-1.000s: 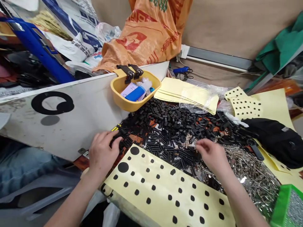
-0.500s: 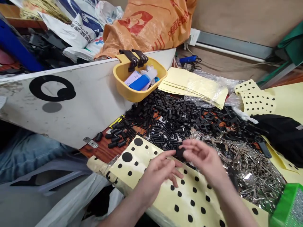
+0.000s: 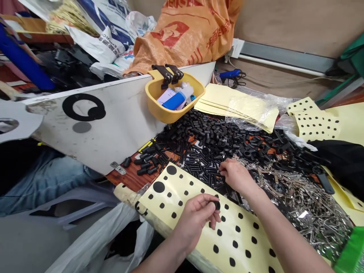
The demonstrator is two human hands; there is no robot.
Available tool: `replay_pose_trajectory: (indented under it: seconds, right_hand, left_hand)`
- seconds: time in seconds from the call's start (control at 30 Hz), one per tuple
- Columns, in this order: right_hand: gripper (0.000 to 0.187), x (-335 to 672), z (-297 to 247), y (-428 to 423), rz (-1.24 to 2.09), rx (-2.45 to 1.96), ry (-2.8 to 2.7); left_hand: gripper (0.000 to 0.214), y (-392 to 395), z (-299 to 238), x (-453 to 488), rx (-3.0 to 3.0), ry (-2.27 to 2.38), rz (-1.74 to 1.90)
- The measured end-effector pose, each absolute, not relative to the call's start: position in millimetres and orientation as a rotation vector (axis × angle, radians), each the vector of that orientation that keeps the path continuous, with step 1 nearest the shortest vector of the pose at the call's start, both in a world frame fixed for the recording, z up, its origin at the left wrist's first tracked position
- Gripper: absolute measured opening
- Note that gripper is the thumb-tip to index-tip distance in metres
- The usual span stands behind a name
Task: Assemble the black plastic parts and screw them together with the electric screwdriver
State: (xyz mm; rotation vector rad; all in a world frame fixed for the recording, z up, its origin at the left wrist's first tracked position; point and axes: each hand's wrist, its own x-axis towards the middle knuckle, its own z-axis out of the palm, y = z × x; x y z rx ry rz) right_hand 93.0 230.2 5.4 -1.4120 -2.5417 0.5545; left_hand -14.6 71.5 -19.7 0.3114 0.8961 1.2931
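White painted board [image 3: 93, 140] with a black ring mark, tilted, runs from near left to far centre, walling off the work surface. Behind it: orange woven sack [image 3: 182, 38], white printed sacks [image 3: 99, 41]. Blue jeans leg [image 3: 48, 178] and white plastic bag [image 3: 99, 239] sit left of the surface, below the board.

Pale yellow backing sheet [image 3: 187, 182] with black dots lies across the near edge, under the left hand. Far side: heap of black plastic sleeves [image 3: 204, 132], mixed with black ribbed rods [image 3: 199, 167]. Right: spread of silver metal pins [image 3: 301, 212]. Small group of black sleeves on brown wood [image 3: 145, 165] near the board foot, beside a metal bracket [image 3: 118, 167].

Left hand [image 3: 193, 222] is narrow, over the dotted sheet, pinching a small black plastic piece [image 3: 217, 205] between thumb and fingers. Piece is partly hidden, exact shape unclear.

Right hand [image 3: 236, 176] is narrow, fingertips [image 3: 221, 170] down at the edge of the ribbed rods, next to the pins. Cannot tell if it holds anything. Nothing stands between it and the heap.

Yellow plastic caddy [image 3: 170, 100] clipped to the board top, holding a blue-and-white bottle [image 3: 178, 101]. Black fabric bag [image 3: 341, 163] far right, green bin [image 3: 352, 254] at near right corner.
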Motion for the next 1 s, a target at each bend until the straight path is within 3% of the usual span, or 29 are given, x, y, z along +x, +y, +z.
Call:
replay_pose_trajectory:
  seconds: [0.23, 0.43, 0.57, 0.7, 0.83, 1.0]
  right_hand:
    - [0.026, 115.7, 21.4, 210.7, 0.825, -1.297, -2.314]
    - [0.024, 128.2, 42.4, 145.0, 1.338, -1.131, -1.726]
    - [0.003, 126.3, 39.1, 104.0, 0.71, -1.099, -1.791]
    - [0.022, 128.1, 40.0, 91.3, 0.269, -0.867, -2.031]
    - [0.019, 132.8, 43.9, 88.4, 0.299, -0.839, -2.085]
    - [0.012, 133.5, 37.3, 77.6, 0.718, -1.162, -1.741]
  left_hand:
    - [0.035, 69.3, -8.7, -18.0, 0.284, 0.864, 1.337]
    - [0.03, 68.0, 16.0, -18.0, 0.263, 0.705, 1.289]
    - [0.029, 65.4, 18.8, -13.7, 0.258, 0.677, 1.258]
    - [0.028, 63.1, 16.2, -9.0, 0.351, 0.748, 1.276]
    - [0.021, 60.1, 18.9, -6.8, 0.569, 0.866, 1.286]
    - [0.008, 53.9, 27.6, -4.3, 0.818, 1.008, 1.301]
